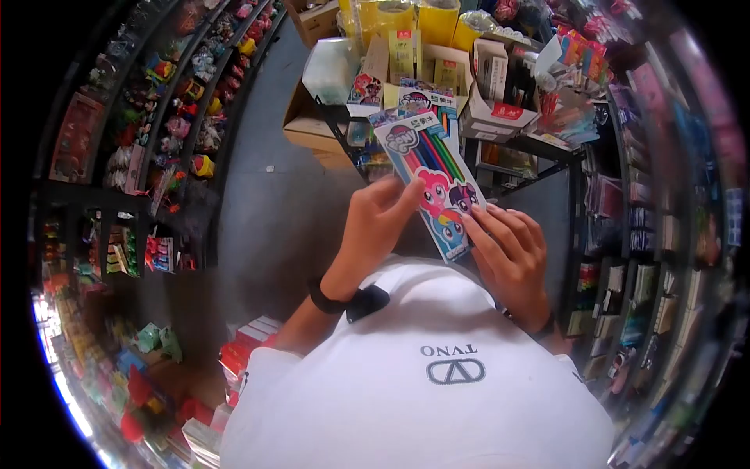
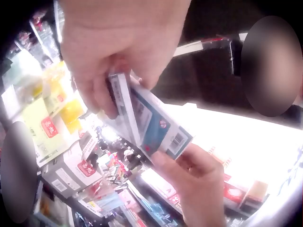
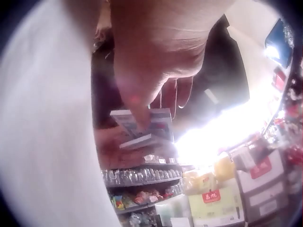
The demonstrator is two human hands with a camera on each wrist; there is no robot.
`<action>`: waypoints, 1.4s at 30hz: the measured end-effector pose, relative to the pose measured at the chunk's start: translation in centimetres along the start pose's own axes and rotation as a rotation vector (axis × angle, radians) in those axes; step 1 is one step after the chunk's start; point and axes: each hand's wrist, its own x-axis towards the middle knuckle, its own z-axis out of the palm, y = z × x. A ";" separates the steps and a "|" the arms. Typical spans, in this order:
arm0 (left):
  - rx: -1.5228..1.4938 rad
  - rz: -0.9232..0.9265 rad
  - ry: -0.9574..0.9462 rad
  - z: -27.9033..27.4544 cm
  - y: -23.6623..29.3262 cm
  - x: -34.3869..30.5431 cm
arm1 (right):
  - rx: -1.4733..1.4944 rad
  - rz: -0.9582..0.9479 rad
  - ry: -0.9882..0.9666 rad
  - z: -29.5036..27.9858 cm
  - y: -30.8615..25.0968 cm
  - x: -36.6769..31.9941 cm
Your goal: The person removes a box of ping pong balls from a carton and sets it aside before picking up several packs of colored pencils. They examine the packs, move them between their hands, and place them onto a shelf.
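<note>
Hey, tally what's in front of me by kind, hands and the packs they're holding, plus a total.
Hands: 2, the left hand and the right hand.
Held pony pen packs: at least 2, stacked; any more are hidden.
Total: at least 4.

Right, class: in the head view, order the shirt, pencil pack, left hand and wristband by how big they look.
Largest: the shirt, though nearest the camera.
Then pencil pack and left hand, about alike.
Smallest: wristband.
</note>
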 end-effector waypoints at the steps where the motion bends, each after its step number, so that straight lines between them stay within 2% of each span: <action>1: -0.002 0.041 -0.003 0.1 0.1 -0.1 | -0.007 -0.002 0.024 0.1 0.1 -0.1; 3: -0.007 0.124 -0.010 0.1 0.5 -0.3 | -0.010 0.013 0.095 0.3 0.4 -0.4; 4: 0.093 0.111 -0.038 -0.2 0.9 -0.5 | -0.010 0.022 0.128 0.3 0.6 -0.5; 7: 0.113 0.124 -0.029 -0.5 1.0 -0.7 | -0.021 0.012 0.165 0.0 1.1 -0.5; 10: 0.124 0.206 -0.039 -0.6 0.4 -0.9 | -0.002 -0.033 0.150 0.0 1.1 -1.0; 17: 0.052 0.231 -0.125 -1.0 -0.8 -1.2 | 0.012 -0.101 0.172 0.1 0.8 -1.9; 19: 0.050 0.305 -0.136 -0.9 -1.2 -1.2 | 0.027 -0.081 0.200 0.4 0.9 -2.1; 22: 0.027 0.272 -0.182 -0.8 -0.2 -1.5 | 0.034 0.037 0.268 0.3 1.3 -2.3; 26: -0.079 0.291 -0.158 -0.4 0.1 -1.0 | 0.187 0.190 0.413 0.8 2.7 -3.3; 29: -0.211 0.279 -0.123 -0.2 -0.1 -1.1 | 0.361 0.466 0.524 1.7 3.1 -3.9; 33: -0.272 0.207 -0.097 -0.7 0.6 -1.2 | 1.017 0.823 0.711 3.9 4.9 -4.6; 34: -0.292 0.177 -0.100 -0.7 0.8 -1.3 | 1.243 0.931 0.727 3.8 5.1 -4.7; 36: -0.281 0.155 -0.083 -1.0 0.3 -1.2 | 1.488 1.034 0.695 3.7 5.6 -4.4; 37: -0.275 0.145 -0.075 -1.1 0.0 -1.1 | 1.612 1.081 0.675 3.6 5.8 -4.3; 42: -0.233 0.137 -0.093 -1.5 -0.1 -0.7 | 1.896 0.953 0.573 3.5 5.4 -3.1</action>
